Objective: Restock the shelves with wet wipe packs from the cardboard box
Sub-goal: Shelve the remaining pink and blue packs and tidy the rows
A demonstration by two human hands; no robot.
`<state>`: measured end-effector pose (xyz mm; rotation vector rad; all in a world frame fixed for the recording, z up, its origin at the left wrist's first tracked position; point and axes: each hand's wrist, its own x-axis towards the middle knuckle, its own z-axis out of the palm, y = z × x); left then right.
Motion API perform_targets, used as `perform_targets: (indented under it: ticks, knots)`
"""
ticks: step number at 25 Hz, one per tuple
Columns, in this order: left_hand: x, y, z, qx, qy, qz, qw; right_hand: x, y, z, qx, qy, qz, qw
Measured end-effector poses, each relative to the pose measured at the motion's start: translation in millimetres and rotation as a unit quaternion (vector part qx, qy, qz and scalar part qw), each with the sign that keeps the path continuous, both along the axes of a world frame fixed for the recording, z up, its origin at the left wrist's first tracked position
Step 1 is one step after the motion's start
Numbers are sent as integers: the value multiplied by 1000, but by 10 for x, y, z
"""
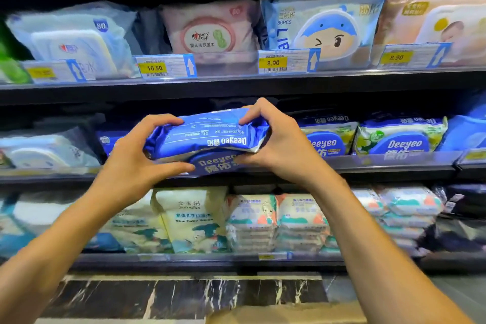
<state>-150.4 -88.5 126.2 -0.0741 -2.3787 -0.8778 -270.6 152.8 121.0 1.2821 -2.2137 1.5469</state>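
Note:
A blue Deeyeo wet wipe pack (207,134) is held between both hands at the front edge of the middle shelf (368,166). My left hand (136,158) grips its left end, and my right hand (278,142) pinches its right end from above and below. The pack lies flat with its printed text upside down, above another blue Deeyeo pack (218,164) standing on the shelf. Two more Deeyeo packs (399,139) stand to the right. A tan corner of the cardboard box (284,315) shows at the bottom edge.
The top shelf (236,81) carries assorted wipe packs behind yellow price tags (273,62). The bottom shelf holds stacked white and teal packs (276,221). A dark gap lies left of the held pack on the middle shelf. Dark marble floor (184,294) runs below.

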Motion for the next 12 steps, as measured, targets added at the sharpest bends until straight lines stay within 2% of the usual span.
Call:
perform_targets:
  ticks: [6, 12]
  knots:
    - [-448, 46, -124, -152, 21, 33, 988, -249, -89, -223, -8, 120, -90, 989]
    - [-821, 136, -97, -257, -69, 62, 962, -385, 70, -254, 95, 132, -147, 976]
